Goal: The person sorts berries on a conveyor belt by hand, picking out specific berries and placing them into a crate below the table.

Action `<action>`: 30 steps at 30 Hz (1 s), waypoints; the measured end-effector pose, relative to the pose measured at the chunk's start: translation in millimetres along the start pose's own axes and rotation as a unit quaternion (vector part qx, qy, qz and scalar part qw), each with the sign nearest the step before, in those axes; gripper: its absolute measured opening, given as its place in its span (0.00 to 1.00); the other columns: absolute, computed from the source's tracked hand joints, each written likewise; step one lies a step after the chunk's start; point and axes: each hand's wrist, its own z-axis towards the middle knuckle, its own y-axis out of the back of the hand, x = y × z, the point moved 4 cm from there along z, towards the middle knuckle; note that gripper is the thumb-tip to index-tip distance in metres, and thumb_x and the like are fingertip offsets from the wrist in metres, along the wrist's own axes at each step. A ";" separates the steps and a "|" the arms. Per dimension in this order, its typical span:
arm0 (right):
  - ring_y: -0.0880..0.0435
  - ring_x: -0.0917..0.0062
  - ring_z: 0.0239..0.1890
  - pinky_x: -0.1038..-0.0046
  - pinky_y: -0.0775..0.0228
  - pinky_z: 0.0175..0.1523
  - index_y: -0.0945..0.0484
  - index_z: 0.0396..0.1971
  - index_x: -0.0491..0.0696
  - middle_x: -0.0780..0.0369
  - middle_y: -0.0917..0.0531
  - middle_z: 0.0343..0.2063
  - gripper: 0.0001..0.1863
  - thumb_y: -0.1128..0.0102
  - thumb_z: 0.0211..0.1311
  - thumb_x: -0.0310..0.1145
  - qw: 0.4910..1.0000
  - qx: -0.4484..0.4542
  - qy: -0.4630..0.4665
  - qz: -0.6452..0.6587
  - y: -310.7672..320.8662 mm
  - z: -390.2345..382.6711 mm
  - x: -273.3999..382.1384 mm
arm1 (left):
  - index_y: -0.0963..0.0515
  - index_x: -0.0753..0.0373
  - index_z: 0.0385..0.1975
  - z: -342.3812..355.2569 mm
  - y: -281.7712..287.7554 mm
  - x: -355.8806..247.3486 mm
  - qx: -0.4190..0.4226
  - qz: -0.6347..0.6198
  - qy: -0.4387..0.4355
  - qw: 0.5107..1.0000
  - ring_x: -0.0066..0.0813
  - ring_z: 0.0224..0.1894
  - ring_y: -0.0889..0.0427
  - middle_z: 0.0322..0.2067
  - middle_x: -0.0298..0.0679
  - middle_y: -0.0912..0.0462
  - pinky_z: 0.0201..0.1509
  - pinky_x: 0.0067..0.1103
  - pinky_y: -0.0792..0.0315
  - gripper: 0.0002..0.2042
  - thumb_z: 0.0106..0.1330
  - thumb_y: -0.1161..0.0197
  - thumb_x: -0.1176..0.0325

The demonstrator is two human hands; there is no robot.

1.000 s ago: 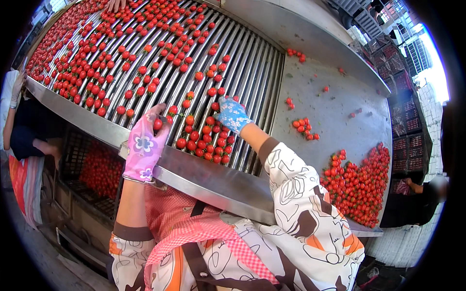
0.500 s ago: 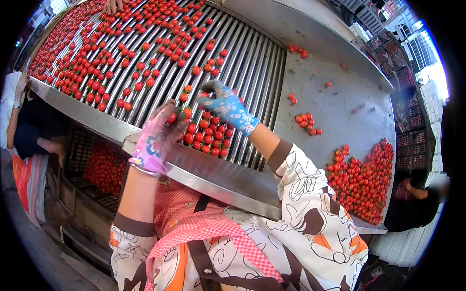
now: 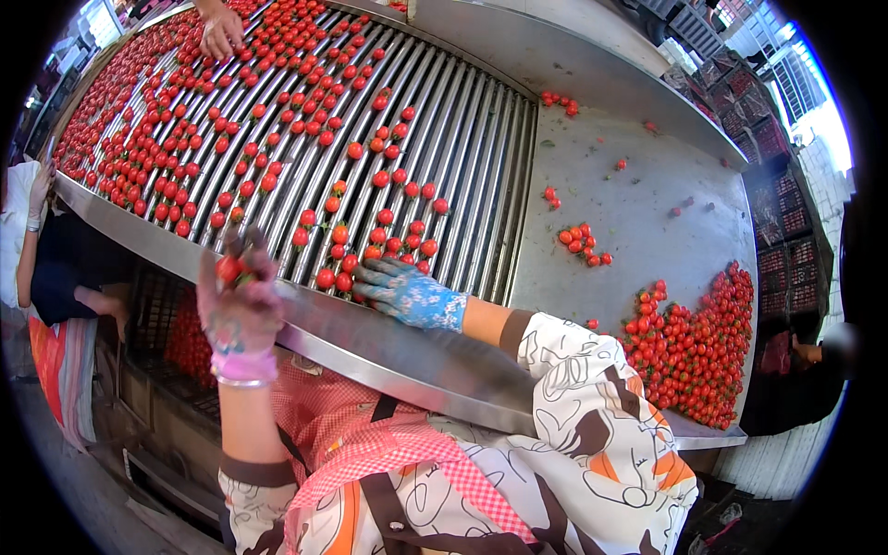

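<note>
My left hand (image 3: 242,310), in a pink floral glove with dark fingertips, is raised over the near metal edge of the roller table. Its fingers are curled around at least one red cherry tomato (image 3: 228,269); motion blurs them. My right hand (image 3: 407,292), in a blue floral glove, lies low on the near side of the steel rollers (image 3: 490,176). Its fingers stretch left, held flat beside a cluster of cherry tomatoes (image 3: 393,244), and I see nothing in its grasp. More tomatoes lie scattered over the rollers to the left and beyond.
To the right, a flat metal tray (image 3: 638,213) holds a large tomato pile (image 3: 694,351) and small groups. Another person's bare hand (image 3: 222,35) reaches onto the far-left rollers. Below the near rail stands a dark crate (image 3: 162,314) with tomatoes. Stacked crates (image 3: 786,213) line the right.
My left hand has moved left, off the rollers, with a tomato. My right hand has come nearer and flattened. The tomatoes between my hands have thinned out. The other person's hand reaches further in.
</note>
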 end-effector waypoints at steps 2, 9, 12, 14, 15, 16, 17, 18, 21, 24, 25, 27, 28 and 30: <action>0.45 0.57 0.69 0.53 0.56 0.71 0.36 0.62 0.55 0.54 0.40 0.66 0.32 0.41 0.57 0.43 0.998 0.037 -0.045 -0.027 7.2 -20.2 -16.3 | 0.28 0.57 0.57 -27.6 -7.4 -12.6 0.020 0.043 -0.007 0.999 0.27 0.50 0.29 0.60 0.38 0.33 0.43 0.23 0.27 0.22 0.71 0.54 0.50; 0.45 0.53 0.68 0.50 0.61 0.71 0.43 0.67 0.56 0.51 0.41 0.66 0.34 0.47 0.62 0.49 0.941 -0.028 -0.314 -0.122 38.0 -37.7 -117.3 | 0.30 0.58 0.58 -128.5 44.3 -60.6 -0.144 0.020 -0.202 0.968 0.33 0.56 0.28 0.59 0.40 0.31 0.48 0.21 0.25 0.21 0.71 0.52 0.56; 0.49 0.52 0.69 0.50 0.67 0.72 0.44 0.67 0.54 0.50 0.43 0.66 0.37 0.45 0.60 0.49 0.901 -0.135 -0.387 -0.144 45.6 -31.5 -141.3 | 0.30 0.61 0.57 -185.9 111.6 -99.5 -0.300 0.068 -0.300 0.903 0.35 0.55 0.27 0.57 0.43 0.29 0.50 0.25 0.23 0.20 0.69 0.48 0.59; 0.52 0.52 0.70 0.50 0.68 0.72 0.44 0.67 0.54 0.51 0.44 0.67 0.37 0.45 0.60 0.50 0.941 -0.113 -0.290 -0.134 36.8 -7.3 -128.6 | 0.30 0.62 0.57 -218.3 156.3 -129.3 -0.398 0.076 -0.358 0.841 0.35 0.55 0.27 0.57 0.46 0.29 0.51 0.27 0.22 0.21 0.67 0.46 0.60; 0.54 0.54 0.71 0.50 0.68 0.72 0.44 0.67 0.55 0.53 0.46 0.68 0.37 0.45 0.60 0.50 0.957 -0.073 -0.263 -0.098 37.4 14.7 -106.4 | 0.30 0.62 0.57 -236.8 168.1 -141.2 -0.444 0.057 -0.395 0.802 0.36 0.56 0.27 0.57 0.48 0.30 0.50 0.28 0.22 0.21 0.67 0.45 0.60; 0.54 0.56 0.71 0.50 0.68 0.72 0.44 0.67 0.56 0.54 0.47 0.69 0.37 0.44 0.60 0.51 0.974 -0.059 -0.217 -0.038 29.6 30.4 -97.3 | 0.30 0.63 0.57 -249.4 178.4 -154.7 -0.486 0.037 -0.424 0.764 0.36 0.56 0.28 0.57 0.49 0.30 0.50 0.29 0.22 0.22 0.66 0.44 0.59; 0.55 0.57 0.72 0.51 0.66 0.72 0.44 0.67 0.56 0.53 0.48 0.69 0.37 0.44 0.59 0.51 0.979 -0.037 -0.195 -0.045 19.2 37.1 -96.3 | 0.30 0.65 0.55 -256.3 186.2 -171.0 -0.486 0.048 -0.444 0.751 0.38 0.54 0.26 0.54 0.48 0.28 0.51 0.32 0.23 0.21 0.64 0.42 0.62; 0.55 0.57 0.72 0.52 0.65 0.72 0.44 0.67 0.56 0.53 0.49 0.69 0.38 0.43 0.59 0.51 0.985 -0.016 -0.168 -0.047 6.1 43.4 -97.0 | 0.30 0.67 0.52 -272.8 190.1 -194.6 -0.486 0.062 -0.469 0.735 0.41 0.52 0.25 0.51 0.47 0.25 0.52 0.35 0.23 0.21 0.62 0.40 0.64; 0.51 0.55 0.70 0.52 0.63 0.72 0.46 0.68 0.51 0.50 0.46 0.68 0.39 0.45 0.60 0.52 0.943 -0.131 -0.298 -0.072 29.2 41.0 -128.8 | 0.33 0.67 0.53 -294.9 184.5 -252.4 -0.497 0.105 -0.528 0.680 0.41 0.54 0.28 0.51 0.46 0.27 0.57 0.38 0.30 0.23 0.60 0.41 0.63; 0.49 0.53 0.69 0.55 0.63 0.72 0.47 0.67 0.47 0.47 0.44 0.66 0.40 0.46 0.61 0.50 0.890 -0.218 -0.399 -0.022 48.3 3.8 -165.9 | 0.37 0.62 0.59 -278.3 158.5 -279.6 -0.528 0.172 -0.533 0.638 0.39 0.61 0.35 0.58 0.45 0.33 0.64 0.38 0.40 0.27 0.62 0.44 0.58; 0.48 0.53 0.69 0.55 0.62 0.72 0.46 0.67 0.47 0.47 0.43 0.66 0.39 0.46 0.61 0.50 0.899 -0.207 -0.384 -0.035 55.2 -1.4 -160.2 | 0.38 0.60 0.61 -279.0 149.0 -281.7 -0.530 0.198 -0.528 0.633 0.39 0.63 0.37 0.60 0.45 0.35 0.66 0.39 0.43 0.28 0.62 0.45 0.56; 0.46 0.53 0.68 0.54 0.59 0.71 0.43 0.66 0.47 0.47 0.42 0.65 0.37 0.45 0.61 0.49 0.926 -0.157 -0.334 -0.076 72.2 -33.0 -154.2 | 0.41 0.57 0.65 -244.3 130.8 -256.3 -0.510 0.265 -0.491 0.654 0.37 0.67 0.42 0.64 0.45 0.39 0.71 0.39 0.49 0.31 0.63 0.47 0.53; 0.45 0.54 0.68 0.55 0.58 0.71 0.41 0.65 0.46 0.47 0.42 0.65 0.36 0.44 0.60 0.48 0.913 -0.125 -0.363 -0.138 79.6 -55.9 -151.9 | 0.40 0.58 0.65 -210.4 105.1 -232.5 -0.480 0.315 -0.462 0.676 0.37 0.66 0.41 0.64 0.45 0.39 0.70 0.36 0.48 0.29 0.64 0.48 0.55; 0.44 0.56 0.68 0.54 0.55 0.70 0.41 0.65 0.50 0.49 0.42 0.65 0.37 0.43 0.58 0.47 0.881 -0.129 -0.418 -0.179 87.9 -124.6 -175.0 | 0.38 0.60 0.63 -175.9 76.6 -210.1 -0.425 0.694 -0.383 0.437 0.36 0.65 0.38 0.64 0.44 0.38 0.69 0.31 0.45 0.24 0.67 0.49 0.62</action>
